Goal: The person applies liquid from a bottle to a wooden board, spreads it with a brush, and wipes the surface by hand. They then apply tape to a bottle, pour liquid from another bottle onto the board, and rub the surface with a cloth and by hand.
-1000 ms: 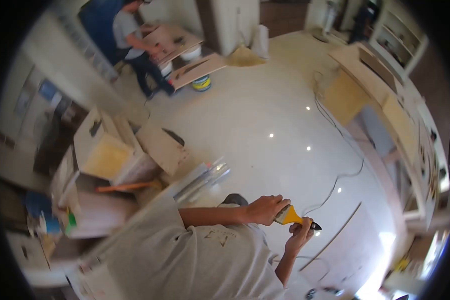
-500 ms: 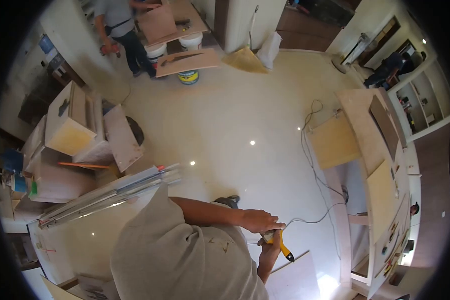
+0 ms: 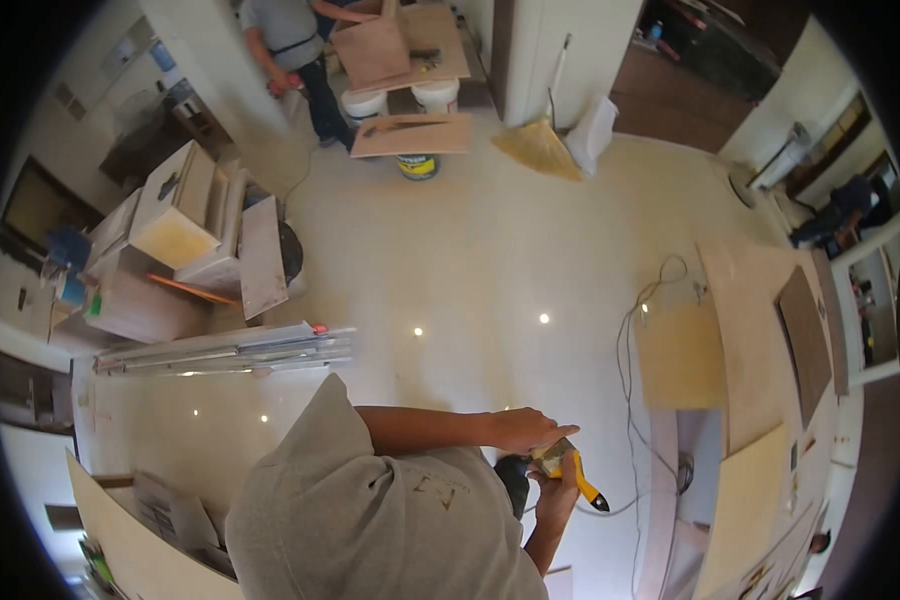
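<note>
A paintbrush (image 3: 588,480) with a yellow, black-tipped handle is between my two hands, in front of my grey shirt. My right hand (image 3: 562,484) grips it from below, around the upper handle, with the handle end pointing down and to the right. From the left, my left hand (image 3: 523,430) reaches across, its fingers closed at the bristle end. The fingers partly cover the brush head, so their exact hold on the bristles is hard to see.
A workbench (image 3: 745,330) with boards and tools stands right. A cable (image 3: 627,350) crosses the floor. Metal profiles (image 3: 230,352) and stacked boxes (image 3: 175,215) lie left. One person (image 3: 295,60) stands by boards on buckets; another (image 3: 840,210) is far right. A broom (image 3: 540,148) leans behind.
My view has swung, so the room appears shifted right and down. Both hands stay on the paintbrush, and more of its head shows now. The far person's red tool has been raised.
</note>
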Demonstrator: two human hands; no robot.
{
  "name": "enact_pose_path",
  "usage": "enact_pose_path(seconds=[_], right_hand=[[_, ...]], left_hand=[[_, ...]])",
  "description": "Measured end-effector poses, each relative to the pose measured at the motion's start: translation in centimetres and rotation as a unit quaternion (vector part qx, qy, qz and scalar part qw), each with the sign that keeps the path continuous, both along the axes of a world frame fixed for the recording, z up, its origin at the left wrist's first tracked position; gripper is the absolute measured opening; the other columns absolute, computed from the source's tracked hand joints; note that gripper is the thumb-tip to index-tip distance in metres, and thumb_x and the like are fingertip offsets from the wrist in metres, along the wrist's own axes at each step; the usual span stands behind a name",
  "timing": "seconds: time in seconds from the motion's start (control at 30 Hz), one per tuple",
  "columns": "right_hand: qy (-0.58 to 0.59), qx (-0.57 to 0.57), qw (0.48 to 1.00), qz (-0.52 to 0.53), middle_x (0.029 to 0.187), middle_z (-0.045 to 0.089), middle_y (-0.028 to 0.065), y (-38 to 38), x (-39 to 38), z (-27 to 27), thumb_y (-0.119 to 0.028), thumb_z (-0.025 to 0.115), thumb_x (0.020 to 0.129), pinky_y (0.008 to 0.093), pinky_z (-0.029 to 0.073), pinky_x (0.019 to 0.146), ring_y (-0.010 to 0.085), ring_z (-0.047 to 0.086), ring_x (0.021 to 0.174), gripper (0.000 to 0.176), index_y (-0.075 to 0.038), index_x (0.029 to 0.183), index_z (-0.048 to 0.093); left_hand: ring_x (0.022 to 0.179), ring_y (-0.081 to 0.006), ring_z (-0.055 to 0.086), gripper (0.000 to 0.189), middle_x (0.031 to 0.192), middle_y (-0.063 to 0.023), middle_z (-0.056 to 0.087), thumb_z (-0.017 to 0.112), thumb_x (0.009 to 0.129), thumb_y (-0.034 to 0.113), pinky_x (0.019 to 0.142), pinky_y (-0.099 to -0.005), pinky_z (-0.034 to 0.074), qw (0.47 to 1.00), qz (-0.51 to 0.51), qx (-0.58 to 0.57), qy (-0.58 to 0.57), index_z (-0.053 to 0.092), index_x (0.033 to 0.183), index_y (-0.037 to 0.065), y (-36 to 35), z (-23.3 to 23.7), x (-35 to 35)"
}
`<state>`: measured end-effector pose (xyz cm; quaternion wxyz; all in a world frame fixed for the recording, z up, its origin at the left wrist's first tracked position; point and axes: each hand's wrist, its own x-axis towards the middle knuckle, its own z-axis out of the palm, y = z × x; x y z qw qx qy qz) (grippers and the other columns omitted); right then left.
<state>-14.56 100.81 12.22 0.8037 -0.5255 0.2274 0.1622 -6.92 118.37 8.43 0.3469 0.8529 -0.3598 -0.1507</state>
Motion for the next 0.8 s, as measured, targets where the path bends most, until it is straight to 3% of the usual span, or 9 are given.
enact_pose_path(seconds=[0.2, 0.37, 0.47, 0.53, 0.6, 0.67, 0.7, 0.73, 0.8], right_hand=[[-0.075, 0.006, 0.996, 0.046, 0.105, 0.073, 0.0158, -12.0, 7.5, 0.2, -0.030, 0.063, 0.104, 0.0352, 0.064, 0.063, 0.0260, 0.075, 0.079, 0.037, 0.000, 0.126, 0.060], [-0.090, -0.013, 0.996, 0.000, 0.111, 0.074, 0.0111, -26.5, 13.3, -3.0, -0.032, 0.062, 0.105, 0.0367, 0.062, 0.067, 0.0257, 0.076, 0.083, 0.040, -0.004, 0.133, 0.060], [-0.100, -0.168, 0.976, -0.099, 0.130, 0.070, 0.0058, -36.1, 15.2, -3.5, -0.039, 0.062, 0.106, 0.0340, 0.059, 0.083, 0.0165, 0.068, 0.116, 0.048, -0.006, 0.141, 0.062], [-0.137, -0.308, 0.927, -0.163, 0.126, 0.069, 0.0043, -44.9, 15.0, -6.4, -0.030, 0.066, 0.106, 0.0291, 0.053, 0.088, 0.0136, 0.064, 0.112, 0.040, -0.004, 0.136, 0.064], [-0.157, -0.528, 0.814, -0.187, 0.103, 0.067, 0.0050, -52.6, 14.2, -4.9, -0.026, 0.064, 0.106, 0.0320, 0.050, 0.080, 0.0145, 0.058, 0.090, 0.028, -0.001, 0.117, 0.067], [-0.050, -0.650, 0.698, -0.295, 0.095, 0.070, 0.0198, -57.4, 14.2, -1.4, -0.032, 0.070, 0.101, 0.0420, 0.053, 0.081, 0.0341, 0.068, 0.088, 0.033, -0.003, 0.115, 0.068], [-0.018, -0.657, 0.678, -0.328, 0.098, 0.071, 0.0217, -60.2, 13.2, -1.7, -0.034, 0.070, 0.101, 0.0446, 0.053, 0.083, 0.0383, 0.068, 0.093, 0.035, -0.004, 0.118, 0.068], [-0.001, -0.661, 0.662, -0.353, 0.101, 0.073, 0.0236, -62.5, 13.2, -2.0, -0.035, 0.070, 0.100, 0.0472, 0.054, 0.086, 0.0425, 0.069, 0.099, 0.037, -0.005, 0.120, 0.069], [0.089, -0.693, 0.608, -0.377, 0.105, 0.073, 0.0244, -64.2, 13.3, -4.7, -0.039, 0.071, 0.100, 0.0495, 0.054, 0.085, 0.0448, 0.069, 0.101, 0.040, -0.006, 0.123, 0.069]], left_hand=[[0.074, -0.0390, 0.071, 0.042, 0.081, -0.0135, 0.072, 0.075, 0.085, 0.018, 0.064, -0.0478, 0.055, 0.983, 0.098, 0.150, -0.047, 0.066, 0.125, 0.008, -10.2, 1.2, 6.0], [0.089, -0.0356, 0.073, 0.015, 0.089, -0.0115, 0.076, 0.074, 0.088, 0.032, 0.081, -0.0516, 0.055, 0.974, 0.223, 0.030, -0.013, 0.077, 0.094, 0.019, -15.6, -2.6, 12.1], [0.105, -0.0380, 0.070, 0.033, 0.116, -0.0164, 0.075, 0.074, 0.090, 0.032, 0.100, -0.0497, 0.052, 0.957, 0.291, -0.006, -0.014, 0.077, 0.112, 0.008, -12.1, -12.3, 14.7], [0.106, -0.0386, 0.069, 0.034, 0.118, -0.0171, 0.074, 0.071, 0.086, 0.006, 0.098, -0.0482, 0.055, 0.919, 0.372, -0.051, 0.117, 0.074, 0.119, 0.005, -8.2, -17.3, 13.8], [0.109, -0.0344, 0.070, 0.046, 0.114, -0.0184, 0.075, 0.073, 0.077, -0.001, 0.096, -0.0458, 0.057, 0.977, 0.184, 0.106, 0.004, 0.073, 0.123, 0.004, -1.4, -21.1, 12.4], [0.090, -0.0403, 0.073, 0.039, 0.105, -0.0234, 0.075, 0.077, 0.079, 0.008, 0.085, -0.0507, 0.060, 0.847, 0.320, 0.287, 0.312, 0.072, 0.117, 0.000, -0.9, -18.9, 11.1], [0.085, -0.0431, 0.074, 0.032, 0.096, -0.0273, 0.075, 0.072, 0.086, 0.017, 0.080, -0.0533, 0.060, 0.869, 0.265, 0.282, 0.309, 0.074, 0.112, -0.002, -1.2, -16.0, 10.5], [0.091, -0.0427, 0.075, 0.031, 0.092, -0.0251, 0.076, 0.069, 0.091, 0.024, 0.083, -0.0525, 0.060, 0.866, 0.177, 0.447, 0.138, 0.076, 0.106, -0.002, 3.5, -22.9, 8.8], [0.097, -0.0427, 0.074, 0.036, 0.102, -0.0225, 0.077, 0.068, 0.093, 0.033, 0.087, -0.0517, 0.059, 0.848, 0.188, 0.443, 0.225, 0.079, 0.102, 0.000, 6.9, -26.0, 10.0]])
